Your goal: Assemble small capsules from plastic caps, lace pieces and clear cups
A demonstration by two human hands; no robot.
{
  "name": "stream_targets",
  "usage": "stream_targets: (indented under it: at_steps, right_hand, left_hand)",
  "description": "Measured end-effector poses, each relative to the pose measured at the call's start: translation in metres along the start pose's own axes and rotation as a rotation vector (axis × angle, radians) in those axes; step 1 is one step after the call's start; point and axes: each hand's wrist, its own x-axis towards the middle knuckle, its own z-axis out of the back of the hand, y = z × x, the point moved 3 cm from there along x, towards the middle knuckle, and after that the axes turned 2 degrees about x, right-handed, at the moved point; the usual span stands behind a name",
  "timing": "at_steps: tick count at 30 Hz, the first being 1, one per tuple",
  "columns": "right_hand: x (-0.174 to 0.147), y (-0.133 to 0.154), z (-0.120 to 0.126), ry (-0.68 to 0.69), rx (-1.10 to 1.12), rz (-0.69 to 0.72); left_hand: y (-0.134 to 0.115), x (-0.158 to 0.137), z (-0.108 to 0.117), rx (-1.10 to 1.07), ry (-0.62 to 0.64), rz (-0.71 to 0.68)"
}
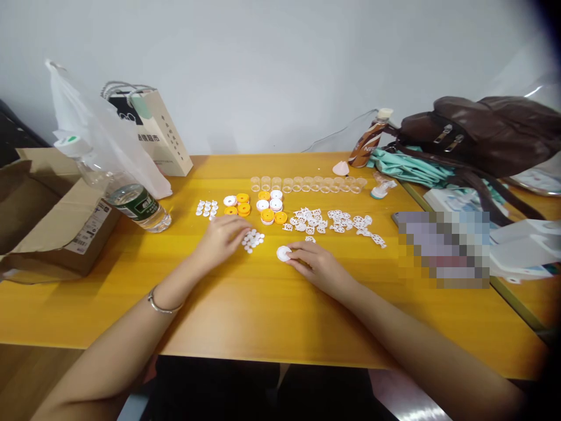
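My right hand (319, 266) pinches a white round cap-like disc (283, 253) at its edge, close above the tabletop. Over the small white discs (253, 240) hovers my left hand (223, 238), its thumb and fingertips drawn together at the upper edge of the pile; whatever is between them is too small to see. Small white knobbed pieces (207, 207) stand in rows just beyond that hand. White and orange spools (267, 204) are grouped behind the discs. Several white openwork pieces (309, 219) lie loose beyond my right hand.
Clear small cups (307, 185) form a row at the back. On the left are a water bottle (139, 204), a cardboard box (56, 216) and a paper bag (164, 134). A drink bottle (369, 140), brown bag (477, 131) and blurred flat object (442, 248) occupy the right.
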Motion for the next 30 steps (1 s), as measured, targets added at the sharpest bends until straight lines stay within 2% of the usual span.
stream_targets:
  at_steps: [4, 7, 14, 25, 27, 30]
  right_hand:
    - [0.000, -0.001, 0.001, -0.012, 0.030, -0.016]
    - [0.000, 0.001, 0.002, -0.013, 0.058, -0.050]
    - [0.002, 0.003, 0.001, -0.037, 0.063, -0.098]
    - [0.008, 0.005, -0.007, 0.060, -0.026, -0.117]
    - [0.007, 0.005, -0.007, 0.078, -0.008, -0.110]
    - [0.007, 0.005, -0.009, 0.112, 0.019, -0.099]
  left_hand:
    - [0.027, 0.001, 0.005, -0.147, 0.226, 0.118]
    - [0.032, -0.001, 0.002, -0.203, 0.292, 0.171]
    - [0.027, -0.003, -0.005, -0.175, 0.306, 0.141]
    - [0.021, -0.001, 0.001, 0.007, 0.325, 0.060]
    - [0.015, -0.001, 0.001, -0.035, 0.302, 0.077]
    - [-0.004, 0.000, -0.002, -0.231, 0.265, 0.086]
